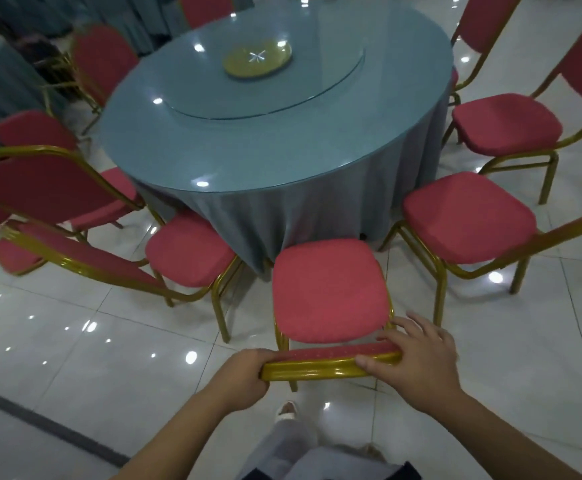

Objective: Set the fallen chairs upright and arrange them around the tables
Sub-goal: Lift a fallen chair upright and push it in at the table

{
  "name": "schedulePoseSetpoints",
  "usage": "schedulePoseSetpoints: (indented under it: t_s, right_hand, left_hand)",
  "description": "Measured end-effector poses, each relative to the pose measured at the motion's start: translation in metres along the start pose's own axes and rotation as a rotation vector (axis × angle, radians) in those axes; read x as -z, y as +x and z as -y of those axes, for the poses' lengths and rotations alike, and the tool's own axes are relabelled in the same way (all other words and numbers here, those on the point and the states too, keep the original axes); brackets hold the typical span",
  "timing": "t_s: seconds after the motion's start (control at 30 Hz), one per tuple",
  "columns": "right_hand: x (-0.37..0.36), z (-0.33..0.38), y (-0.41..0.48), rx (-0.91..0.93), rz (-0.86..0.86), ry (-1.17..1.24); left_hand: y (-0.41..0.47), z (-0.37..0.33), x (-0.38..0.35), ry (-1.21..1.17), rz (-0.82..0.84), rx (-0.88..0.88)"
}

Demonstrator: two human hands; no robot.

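A red-cushioned chair with a gold metal frame [327,289] stands upright right in front of me, its seat facing the round table [275,140] draped in grey-blue cloth. My left hand [244,379] grips the left end of the chair's backrest top. My right hand [417,362] holds the right end, thumb under the gold rail and fingers spread over the red padding. Upright red chairs flank it: one on the left [189,251] and one on the right [466,216], both drawn up to the table.
More red chairs ring the table at far right [504,123] and at left [40,188]. A glass turntable with a gold plate [256,58] sits on the tabletop. The floor is glossy white tile. My foot [288,410] is just behind the chair.
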State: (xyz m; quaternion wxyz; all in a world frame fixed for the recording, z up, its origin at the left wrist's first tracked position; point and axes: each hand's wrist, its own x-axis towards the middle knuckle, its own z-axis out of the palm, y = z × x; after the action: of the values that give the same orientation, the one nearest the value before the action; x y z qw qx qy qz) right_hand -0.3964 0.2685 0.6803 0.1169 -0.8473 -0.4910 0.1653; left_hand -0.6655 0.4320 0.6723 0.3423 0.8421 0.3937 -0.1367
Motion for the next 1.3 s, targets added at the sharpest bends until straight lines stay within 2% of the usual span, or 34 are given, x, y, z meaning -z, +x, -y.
schedulePoseSetpoints:
  t_s: [0.2,0.33,0.43,0.57,0.77,1.0,1.3]
  right_hand:
    - [0.01,0.023,0.091,0.018,0.008,0.009]
    - [0.026,0.041,0.146,-0.036,0.067,0.042]
    - [0.016,0.046,0.152,-0.089,0.016,0.078]
    - [-0.007,0.037,0.133,0.014,-0.022,0.035]
    - [-0.007,0.033,0.153,0.036,-0.067,0.03]
    - [-0.002,0.028,0.17,0.031,-0.029,-0.029]
    - [0.015,0.017,0.171,0.047,0.022,-0.029]
  left_hand:
    - [0.053,0.011,0.055,-0.09,-0.105,0.03]
    - [0.085,0.009,0.082,-0.074,-0.287,0.08]
    - [0.087,0.007,0.075,-0.042,-0.433,0.013]
    - [0.088,0.015,0.056,0.097,-0.398,-0.047]
    - [0.11,0.022,0.068,0.074,-0.329,-0.06]
    - [0.124,0.024,0.079,0.098,-0.295,-0.075]
    - [0.125,0.001,0.073,0.086,-0.273,0.017]
